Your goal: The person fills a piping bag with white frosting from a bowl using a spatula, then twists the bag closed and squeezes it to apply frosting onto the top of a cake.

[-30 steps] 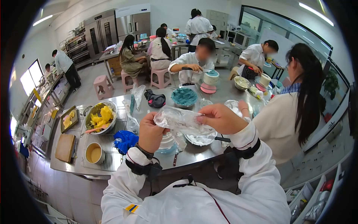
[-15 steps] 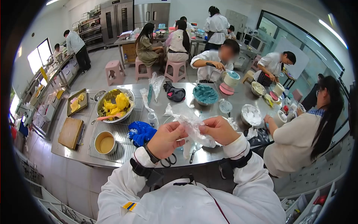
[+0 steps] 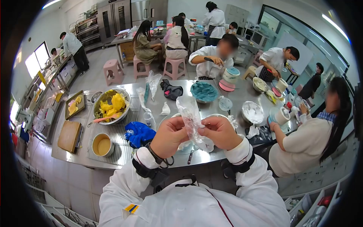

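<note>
A clear plastic piping bag (image 3: 189, 109), crumpled and smeared with white, is held upright in front of me above the table. My left hand (image 3: 169, 137) pinches its left side between thumb and fingers. On the other side, my right hand (image 3: 222, 133) is closed on the bag with thumb and forefinger. Beneath the hands, a bowl is mostly hidden. A small knife (image 3: 190, 157) lies at the table's near edge, and black scissors (image 3: 169, 162) are partly covered by my left wrist. A small white crumpled piece (image 3: 165, 109) sits just beyond my left hand.
Left are a bowl of yellow cream (image 3: 118, 104), a round tin (image 3: 102, 145) on a wire rack and a blue bag (image 3: 139, 134). Beyond my hands is a bowl of teal cream (image 3: 204, 92). Rightward stands a bowl of white cream (image 3: 252, 112). Co-workers ice cakes across the table.
The piping bag has gone from spread sideways to upright, and my hands have come closer together. The small white piece now shows apart from it. The view has shifted slightly.
</note>
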`<state>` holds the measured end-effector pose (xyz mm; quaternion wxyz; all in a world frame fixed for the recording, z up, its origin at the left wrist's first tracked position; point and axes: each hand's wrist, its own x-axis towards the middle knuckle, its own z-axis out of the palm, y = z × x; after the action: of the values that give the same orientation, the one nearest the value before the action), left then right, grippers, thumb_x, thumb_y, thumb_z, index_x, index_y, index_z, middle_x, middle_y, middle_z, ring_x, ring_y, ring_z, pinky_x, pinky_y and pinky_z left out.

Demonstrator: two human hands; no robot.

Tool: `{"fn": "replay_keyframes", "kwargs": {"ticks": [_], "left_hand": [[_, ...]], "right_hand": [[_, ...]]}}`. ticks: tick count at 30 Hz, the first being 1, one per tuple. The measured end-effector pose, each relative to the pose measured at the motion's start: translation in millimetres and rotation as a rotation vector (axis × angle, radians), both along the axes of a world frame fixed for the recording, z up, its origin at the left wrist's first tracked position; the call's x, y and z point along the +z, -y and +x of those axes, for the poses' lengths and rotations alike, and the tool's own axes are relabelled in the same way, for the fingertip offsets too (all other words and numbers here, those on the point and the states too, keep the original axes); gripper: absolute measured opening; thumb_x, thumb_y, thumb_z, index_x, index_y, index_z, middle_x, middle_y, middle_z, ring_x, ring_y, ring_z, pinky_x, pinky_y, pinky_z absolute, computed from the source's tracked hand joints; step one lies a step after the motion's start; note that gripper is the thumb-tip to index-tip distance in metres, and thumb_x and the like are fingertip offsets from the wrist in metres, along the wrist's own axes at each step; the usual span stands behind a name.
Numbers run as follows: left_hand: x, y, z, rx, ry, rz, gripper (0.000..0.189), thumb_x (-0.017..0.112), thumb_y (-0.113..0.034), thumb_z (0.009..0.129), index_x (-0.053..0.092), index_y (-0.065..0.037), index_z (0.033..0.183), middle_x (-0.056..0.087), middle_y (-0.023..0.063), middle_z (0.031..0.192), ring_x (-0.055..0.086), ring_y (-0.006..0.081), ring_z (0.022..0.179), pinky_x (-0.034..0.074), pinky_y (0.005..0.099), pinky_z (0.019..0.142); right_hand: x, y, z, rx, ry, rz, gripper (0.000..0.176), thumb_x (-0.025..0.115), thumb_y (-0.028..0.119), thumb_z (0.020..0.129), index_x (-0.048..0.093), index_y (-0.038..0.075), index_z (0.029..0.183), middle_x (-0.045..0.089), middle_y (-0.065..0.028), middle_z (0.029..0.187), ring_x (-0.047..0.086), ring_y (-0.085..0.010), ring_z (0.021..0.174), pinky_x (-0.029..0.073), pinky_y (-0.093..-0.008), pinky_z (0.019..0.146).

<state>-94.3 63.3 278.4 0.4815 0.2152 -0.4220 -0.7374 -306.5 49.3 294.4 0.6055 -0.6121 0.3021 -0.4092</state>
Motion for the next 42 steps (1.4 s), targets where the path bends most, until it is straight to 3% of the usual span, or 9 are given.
{"fn": "replay_keyframes", "kwargs": {"ticks": [7,9,16,24,29,31,36,40,42], "left_hand": [[12,-2,-18,-0.025,0.115,0.06,0.018,0.064,-0.011,0.091,0.06,0.0,0.105,0.066,0.0078,0.105,0.065,0.0142,0.094,0.054,0.03,0.086],[16,-1,-19,-0.027,0.111,0.002,0.018,0.064,-0.01,0.091,0.06,0.001,0.105,0.066,0.0082,0.103,0.065,0.0139,0.092,0.054,0.0288,0.084],[15,7,-16,0.031,0.193,-0.039,0.024,0.061,-0.011,0.093,0.058,-0.002,0.115,0.064,0.0078,0.11,0.066,0.0157,0.094,0.055,0.0326,0.084],[-7,15,7,-0.037,-0.552,0.049,0.026,0.049,-0.011,0.098,0.048,-0.009,0.125,0.058,0.0061,0.124,0.06,0.0218,0.111,0.05,0.0389,0.094],[-8,11,8,-0.054,-0.542,0.083,0.028,0.05,-0.01,0.097,0.047,-0.006,0.125,0.058,0.0093,0.125,0.06,0.024,0.112,0.051,0.0408,0.093],[-9,10,12,-0.077,-0.509,0.075,0.028,0.05,-0.01,0.097,0.048,-0.004,0.124,0.058,0.0103,0.124,0.061,0.0244,0.112,0.052,0.0414,0.093],[-13,10,19,-0.173,0.113,-0.131,0.023,0.052,-0.011,0.096,0.054,-0.002,0.118,0.062,0.0086,0.116,0.063,0.0212,0.107,0.052,0.0375,0.093],[-13,9,16,-0.196,-0.047,-0.067,0.024,0.053,-0.01,0.096,0.054,-0.003,0.119,0.062,0.0079,0.115,0.063,0.0191,0.105,0.053,0.0348,0.092],[-13,8,13,0.002,-0.287,0.076,0.025,0.053,-0.009,0.096,0.053,-0.003,0.12,0.062,0.0072,0.115,0.063,0.0176,0.104,0.053,0.0342,0.091]], "right_hand": [[18,3,-24,0.136,-0.311,-0.185,0.032,0.068,0.011,0.088,0.061,-0.005,0.114,0.066,-0.0051,0.098,0.061,-0.0102,0.088,0.05,-0.0252,0.079],[19,8,-32,0.261,-0.003,0.046,0.036,0.067,0.011,0.089,0.057,-0.006,0.119,0.065,-0.0069,0.104,0.062,-0.0119,0.091,0.051,-0.0267,0.082],[15,30,-38,0.284,0.05,0.191,0.032,0.067,0.003,0.087,0.056,-0.003,0.117,0.064,-0.0083,0.107,0.064,-0.0165,0.096,0.052,-0.0315,0.085],[-12,18,-26,0.206,0.684,0.304,0.025,0.06,0.011,0.093,0.057,0.005,0.117,0.063,-0.0125,0.117,0.064,-0.0265,0.105,0.053,-0.0438,0.091],[-18,17,-7,0.147,0.897,0.303,0.019,0.054,0.011,0.097,0.056,0.006,0.115,0.065,-0.0105,0.111,0.065,-0.0245,0.102,0.054,-0.0444,0.09],[-11,19,-5,0.067,0.865,0.298,0.019,0.053,0.012,0.097,0.056,0.005,0.114,0.065,-0.0098,0.11,0.065,-0.023,0.101,0.055,-0.0424,0.089],[-7,34,-6,-0.029,0.769,0.283,0.018,0.05,0.012,0.099,0.056,0.002,0.113,0.065,-0.0089,0.109,0.066,-0.0199,0.098,0.054,-0.0359,0.088],[0,36,-8,-0.023,0.622,0.299,0.022,0.048,0.015,0.099,0.054,0.002,0.116,0.064,-0.01,0.111,0.065,-0.021,0.1,0.053,-0.037,0.089],[11,24,-5,-0.048,0.572,0.299,0.025,0.049,0.017,0.099,0.054,0.002,0.119,0.063,-0.0104,0.114,0.064,-0.0218,0.101,0.053,-0.0384,0.089]]}}
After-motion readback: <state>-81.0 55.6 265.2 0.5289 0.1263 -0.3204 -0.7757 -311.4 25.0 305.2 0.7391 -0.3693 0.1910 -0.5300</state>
